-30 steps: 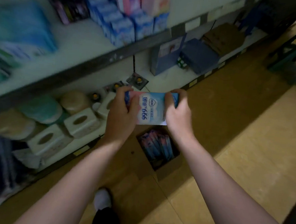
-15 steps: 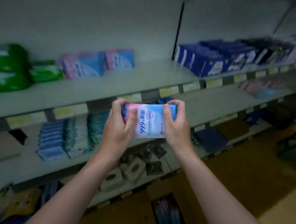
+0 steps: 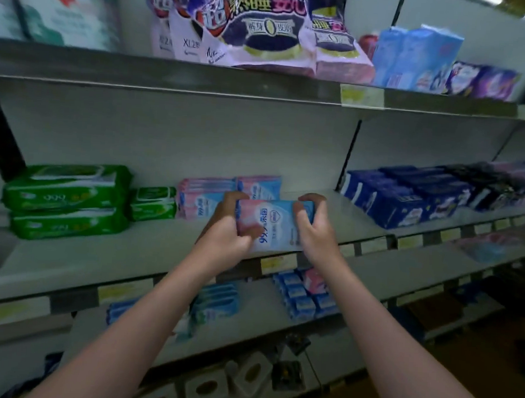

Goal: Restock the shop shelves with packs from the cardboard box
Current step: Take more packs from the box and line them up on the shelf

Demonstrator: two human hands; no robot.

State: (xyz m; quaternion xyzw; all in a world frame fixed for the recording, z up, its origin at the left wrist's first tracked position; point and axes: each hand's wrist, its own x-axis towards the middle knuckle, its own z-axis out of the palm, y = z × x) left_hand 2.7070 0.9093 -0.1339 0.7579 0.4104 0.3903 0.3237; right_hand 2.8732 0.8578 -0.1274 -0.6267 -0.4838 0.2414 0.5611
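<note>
I hold a pink-and-blue wipes pack (image 3: 273,227) between both hands over the front of the middle shelf (image 3: 97,259). My left hand (image 3: 225,230) grips its left end and my right hand (image 3: 316,229) grips its right end, fingers curled over the top edge. Just behind it stand matching pink-and-blue packs (image 3: 199,199) on the same shelf. The cardboard box is out of view.
Green wipes packs (image 3: 64,200) sit stacked at the shelf's left, dark blue packs (image 3: 399,195) at its right. Large purple bags (image 3: 250,29) lean on the shelf above. Lower shelves hold small blue packs (image 3: 298,296) and white tissue boxes (image 3: 253,373).
Both hands have lifted the pack from above the box on the floor up to the middle shelf. My view rose with it, and the box dropped out of sight.
</note>
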